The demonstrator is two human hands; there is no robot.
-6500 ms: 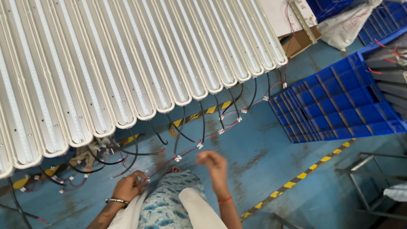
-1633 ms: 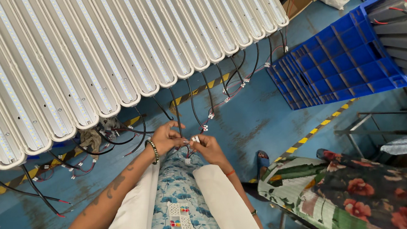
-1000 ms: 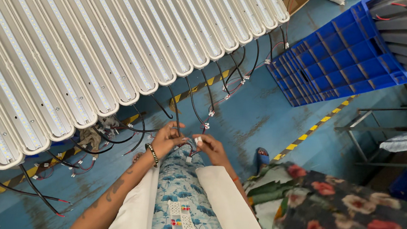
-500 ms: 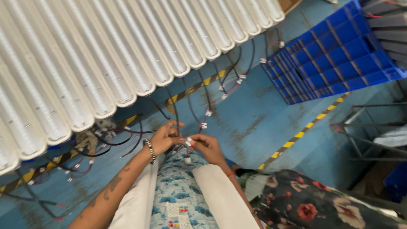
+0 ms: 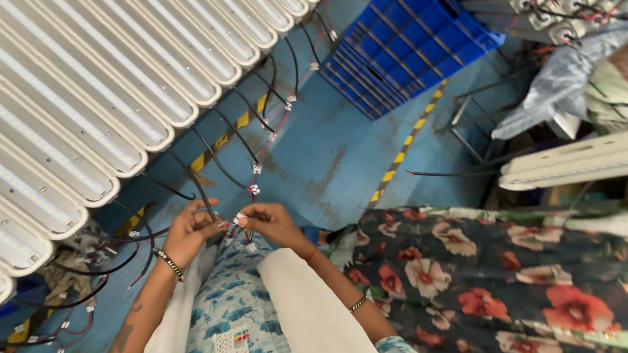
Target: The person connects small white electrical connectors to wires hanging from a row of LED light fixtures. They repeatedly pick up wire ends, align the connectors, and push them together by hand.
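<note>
While the head camera looks down, the left hand [image 5: 192, 230] and right hand [image 5: 270, 222] meet fingertip to fingertip, each pinched shut on a small white connector [image 5: 239, 219] between them, its black wire [image 5: 199, 189] running up-left toward the white tube lights [image 5: 70, 102].

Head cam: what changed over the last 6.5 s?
Both hands came together: left hand and right hand now pinch a small white connector on a black lead. A floral-clad person has entered at right. The row of lit tube lights and the blue crate are unchanged.
</note>
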